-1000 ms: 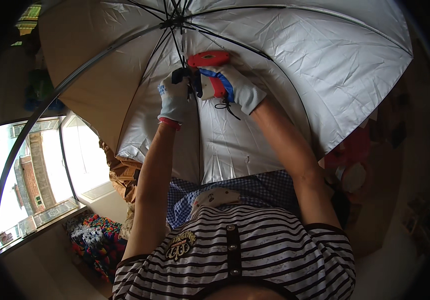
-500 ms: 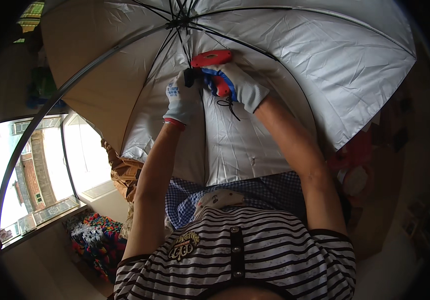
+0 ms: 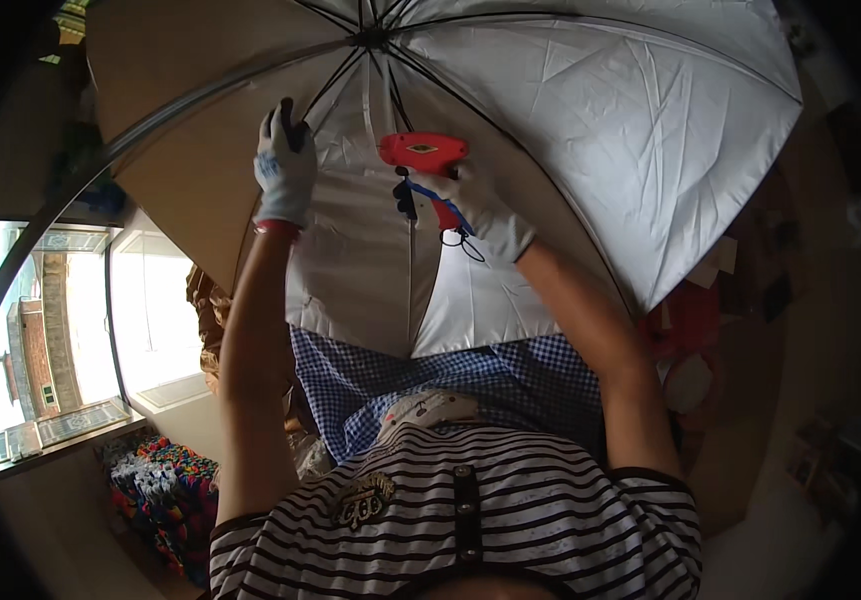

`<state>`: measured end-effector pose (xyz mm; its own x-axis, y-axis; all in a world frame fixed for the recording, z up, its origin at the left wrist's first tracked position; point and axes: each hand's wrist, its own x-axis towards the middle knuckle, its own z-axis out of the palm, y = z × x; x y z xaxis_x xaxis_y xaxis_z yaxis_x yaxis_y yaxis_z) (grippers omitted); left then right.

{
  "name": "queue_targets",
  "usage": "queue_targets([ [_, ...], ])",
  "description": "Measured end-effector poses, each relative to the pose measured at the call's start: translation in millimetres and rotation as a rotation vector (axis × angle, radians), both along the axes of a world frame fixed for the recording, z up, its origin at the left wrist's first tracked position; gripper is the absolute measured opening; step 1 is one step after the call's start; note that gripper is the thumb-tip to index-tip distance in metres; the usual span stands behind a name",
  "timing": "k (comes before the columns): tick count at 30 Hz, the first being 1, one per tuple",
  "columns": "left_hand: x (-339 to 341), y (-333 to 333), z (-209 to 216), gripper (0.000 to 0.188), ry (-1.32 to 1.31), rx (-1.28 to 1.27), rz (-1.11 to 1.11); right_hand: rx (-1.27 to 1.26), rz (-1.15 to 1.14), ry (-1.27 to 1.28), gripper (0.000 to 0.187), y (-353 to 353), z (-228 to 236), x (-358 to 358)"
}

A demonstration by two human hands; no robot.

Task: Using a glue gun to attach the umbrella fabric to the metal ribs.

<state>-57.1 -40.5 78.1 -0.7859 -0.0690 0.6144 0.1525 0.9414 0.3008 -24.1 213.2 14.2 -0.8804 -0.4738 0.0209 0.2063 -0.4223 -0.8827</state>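
Observation:
An open umbrella [image 3: 650, 130], with a silvery lining and dark ribs, spreads in front of me with its inside facing me. My right hand [image 3: 475, 205], in a white-and-blue glove with dark fingertips, is closed around the handle of a red tagging gun [image 3: 422, 151]. A thin black cord loop [image 3: 472, 247] dangles from its grip. My left hand [image 3: 285, 175], gloved alike, is bent around a dark umbrella rib [image 3: 328, 85] left of the gun. Its fingertips partly hide their contact with the rib. The ribs meet at the hub [image 3: 372, 38] above.
A blue checked cloth [image 3: 340, 385] covers my lap below the umbrella. A bright window [image 3: 60, 330] lies at left, above a heap of multicoloured bundles [image 3: 162, 495]. Crumpled brown paper [image 3: 208, 325] is beside my left arm. Red items [image 3: 685, 320] stand at right.
My left hand has moved left, away from the tagging gun, to another rib. My right hand and the gun have shifted slightly down. The umbrella has shifted and turned a little.

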Motion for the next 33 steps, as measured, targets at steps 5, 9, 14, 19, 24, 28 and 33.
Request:
queue_targets([
  [5, 71, 90, -68, 0.055, -0.446, 0.146, 0.018, 0.056, -0.468, 0.086, 0.036, 12, -13, 8],
  [9, 72, 121, -86, 0.065, -0.500, -0.027, 0.060, 0.029, -0.608, -0.024, 0.033, 20, -3, 17],
  [14, 61, 98, -89, 0.056, -0.668, -0.013, 0.067, 0.147, -0.497, 0.150, 0.026, 22, -5, 16],
  [19, 65, 63, -92, 0.049, -0.547, 0.147, -0.148, 0.224, -0.373, 0.159, 0.021, 13, -25, 12],
  [24, 52, 51, -73, 0.033, -0.777, 0.387, -0.351, 0.273, -0.392, 0.092, 0.023, 3, -34, 2],
  [28, 39, 57, -61, 0.024, -0.743, 0.652, -0.332, 0.225, -0.501, -0.022, 0.025, -26, -34, -10],
  [33, 28, 66, -64, 0.019, -0.387, 0.532, -0.244, 0.131, -0.548, -0.133, 0.027, -43, -23, -12],
])
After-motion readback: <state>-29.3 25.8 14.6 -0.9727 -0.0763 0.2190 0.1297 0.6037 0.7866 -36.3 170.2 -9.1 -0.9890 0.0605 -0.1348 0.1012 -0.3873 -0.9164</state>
